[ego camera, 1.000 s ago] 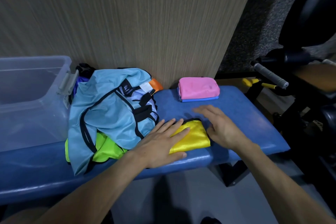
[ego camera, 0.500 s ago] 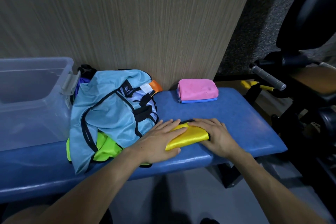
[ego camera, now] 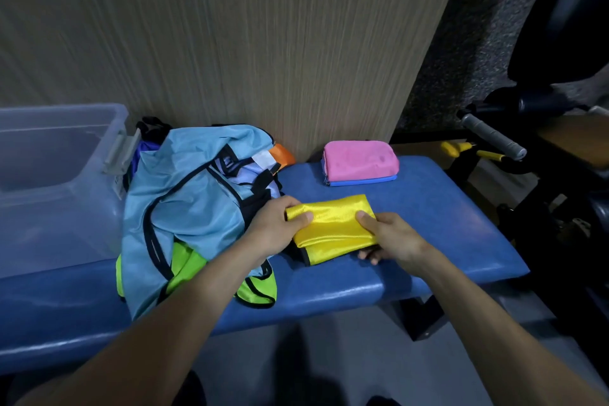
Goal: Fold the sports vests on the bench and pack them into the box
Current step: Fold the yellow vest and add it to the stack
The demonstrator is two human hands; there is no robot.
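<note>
Views: we have one, worn on the head.
Facing: we look forward and down across the blue bench (ego camera: 445,208) toward the wood-grain wall (ego camera: 263,43).
Nearness: close, our forearms reaching in from the bottom edge.

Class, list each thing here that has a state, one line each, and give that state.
yellow vest: folded, gripped at both ends
left hand: pinching it
right hand: pinching it
pink and blue vests: folded, stacked
light blue vest: unfolded, heaped
green vest: unfolded beneath
clear box: open
</note>
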